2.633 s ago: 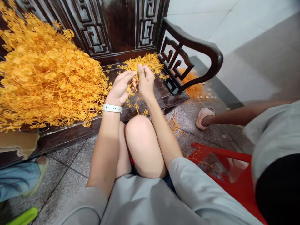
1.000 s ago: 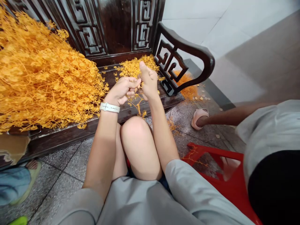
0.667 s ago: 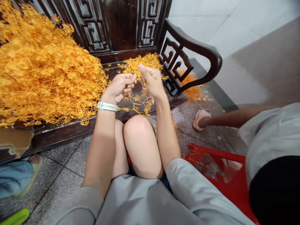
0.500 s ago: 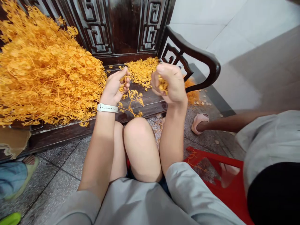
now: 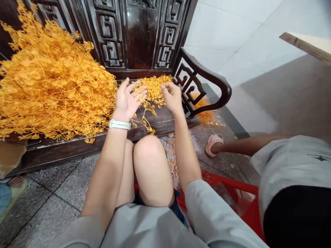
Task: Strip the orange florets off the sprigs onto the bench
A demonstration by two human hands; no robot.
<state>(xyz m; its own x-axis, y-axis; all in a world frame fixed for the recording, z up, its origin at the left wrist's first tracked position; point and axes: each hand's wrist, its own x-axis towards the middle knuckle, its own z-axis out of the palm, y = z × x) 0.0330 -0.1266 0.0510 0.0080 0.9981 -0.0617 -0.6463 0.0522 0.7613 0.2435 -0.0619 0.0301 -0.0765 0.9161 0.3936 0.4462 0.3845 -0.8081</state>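
Observation:
My left hand point(image 5: 128, 100), with a pale watch strap at its wrist, is palm up with its fingers spread. Beside its fingers a yellow branched sprig point(image 5: 145, 121) lies over the bench seat. My right hand point(image 5: 172, 97) is over the right end of the small heap of yellow flower heads point(image 5: 153, 86), fingers curled; whether something is between them is hidden. A large pile of yellow sprigs point(image 5: 57, 86) covers the bench to the left.
The dark wooden bench point(image 5: 165, 120) has a carved back and a curved armrest point(image 5: 222, 93) at right. Orange bits point(image 5: 203, 110) lie on the floor beyond it. A person's leg point(image 5: 240, 146) and a red stool point(image 5: 232, 186) are at right. Cardboard point(image 5: 11, 155) is at left.
My left hand has opened out its fingers. My right hand, earlier curled round yellow flower heads and nearer the camera, has moved down and left to the small heap. The view has shifted slightly.

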